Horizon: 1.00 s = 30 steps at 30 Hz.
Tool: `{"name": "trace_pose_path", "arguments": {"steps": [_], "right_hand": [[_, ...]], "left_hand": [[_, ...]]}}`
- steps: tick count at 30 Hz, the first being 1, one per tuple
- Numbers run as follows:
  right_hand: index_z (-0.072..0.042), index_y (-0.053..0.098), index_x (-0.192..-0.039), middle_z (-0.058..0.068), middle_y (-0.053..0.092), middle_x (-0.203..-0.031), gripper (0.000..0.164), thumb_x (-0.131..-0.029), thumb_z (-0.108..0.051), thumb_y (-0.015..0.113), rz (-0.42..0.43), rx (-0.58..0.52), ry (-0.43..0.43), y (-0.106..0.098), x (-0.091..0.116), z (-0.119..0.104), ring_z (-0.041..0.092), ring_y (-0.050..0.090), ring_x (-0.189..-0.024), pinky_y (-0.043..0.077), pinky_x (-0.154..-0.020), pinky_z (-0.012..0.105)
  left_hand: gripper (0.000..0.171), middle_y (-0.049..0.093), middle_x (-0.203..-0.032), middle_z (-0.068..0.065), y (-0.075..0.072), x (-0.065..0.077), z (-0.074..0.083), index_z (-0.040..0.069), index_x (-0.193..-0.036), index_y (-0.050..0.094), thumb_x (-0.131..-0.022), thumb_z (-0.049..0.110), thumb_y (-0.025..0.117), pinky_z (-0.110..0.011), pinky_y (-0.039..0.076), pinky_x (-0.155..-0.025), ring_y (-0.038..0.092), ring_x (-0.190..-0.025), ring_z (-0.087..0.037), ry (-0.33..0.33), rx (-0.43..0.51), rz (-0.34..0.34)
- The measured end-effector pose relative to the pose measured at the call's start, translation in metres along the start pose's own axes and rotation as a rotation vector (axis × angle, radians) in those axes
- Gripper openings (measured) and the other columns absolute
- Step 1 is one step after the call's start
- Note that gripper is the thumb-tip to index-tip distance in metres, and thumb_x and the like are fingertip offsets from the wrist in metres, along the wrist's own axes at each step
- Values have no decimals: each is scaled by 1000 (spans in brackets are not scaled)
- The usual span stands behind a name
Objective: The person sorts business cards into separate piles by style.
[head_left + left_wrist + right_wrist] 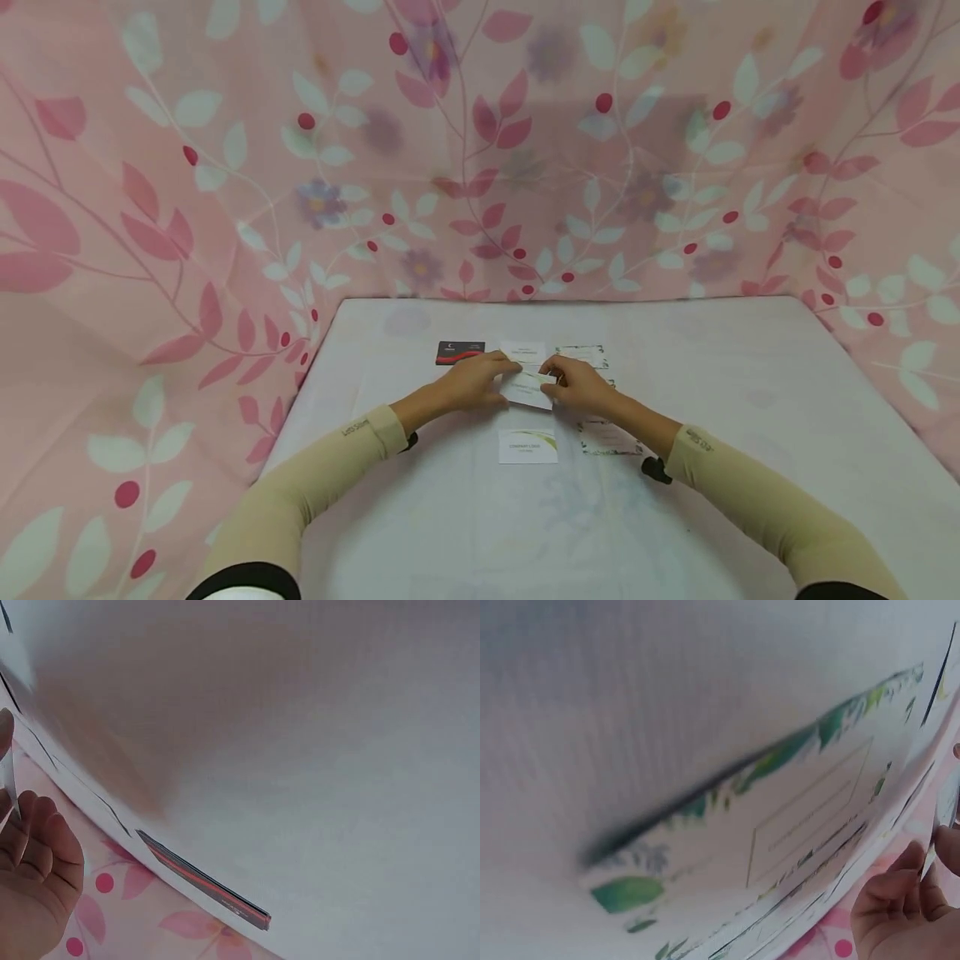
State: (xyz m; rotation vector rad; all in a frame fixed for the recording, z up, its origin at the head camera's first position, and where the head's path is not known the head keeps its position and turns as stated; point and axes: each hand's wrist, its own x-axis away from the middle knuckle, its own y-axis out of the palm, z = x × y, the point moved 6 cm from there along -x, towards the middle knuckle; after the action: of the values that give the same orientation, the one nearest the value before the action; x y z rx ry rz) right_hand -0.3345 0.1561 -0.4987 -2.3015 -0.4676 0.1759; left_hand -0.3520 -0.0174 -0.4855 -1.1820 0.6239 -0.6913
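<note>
L to R, head view: black card (460,352) w/ red stripe on white tabletop (420,525), its layered edge seen only in L wrist view; L hand (474,381), just beside it, thumb and fingers parted only by the L edge of the held white card (528,389); that card, tilted, btwn both hands, "COMPANY LOGO" side visible in head view only, edge-on in L wrist view. Rear white card (522,351) lies behind, front white card (528,447) nearer the wearer. R hand (577,385): fingers curled, thumb and fingertip pinching the R edge; grip confirmed in R wrist view. Far R: rear leaf-bordered card (582,356) and front leaf-bordered card (611,437); R wrist view adds a leaf-bordered card's inner rectangular outline, n/a elsewhere.
</note>
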Motion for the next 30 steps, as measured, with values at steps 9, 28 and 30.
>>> {"name": "trace_pose_path", "arguments": {"steps": [9, 28, 30], "right_hand": [[-9, 60, -130, 4, 59, -121, 67, -75, -36, 86, 109, 361, -134, -4, 1, -10, 17, 58, -100, 52, -87, 37], [-7, 63, -129, 8, 60, -122, 61, -78, -31, 85, 178, 457, -217, -13, -6, -13, 25, 62, -107, 55, -84, 40], [-7, 63, -129, 9, 59, -123, 61, -78, -31, 85, 176, 448, -198, -14, -9, -13, 25, 61, -109, 55, -85, 40]], "left_hand": [[66, 60, -132, -4, -7, -4, -9, 15, -139, 57, -80, 30, 83, -36, 48, -98, 59, -117, -18, -96, 17, -10], [60, 62, -120, -4, -6, -19, -17, 16, -136, 59, -83, 32, 80, -38, 53, -85, 59, -104, -18, -80, -52, 5], [59, 61, -121, -5, -7, -22, -19, 16, -136, 59, -83, 32, 79, -38, 53, -85, 59, -105, -19, -81, -54, 0]]}}
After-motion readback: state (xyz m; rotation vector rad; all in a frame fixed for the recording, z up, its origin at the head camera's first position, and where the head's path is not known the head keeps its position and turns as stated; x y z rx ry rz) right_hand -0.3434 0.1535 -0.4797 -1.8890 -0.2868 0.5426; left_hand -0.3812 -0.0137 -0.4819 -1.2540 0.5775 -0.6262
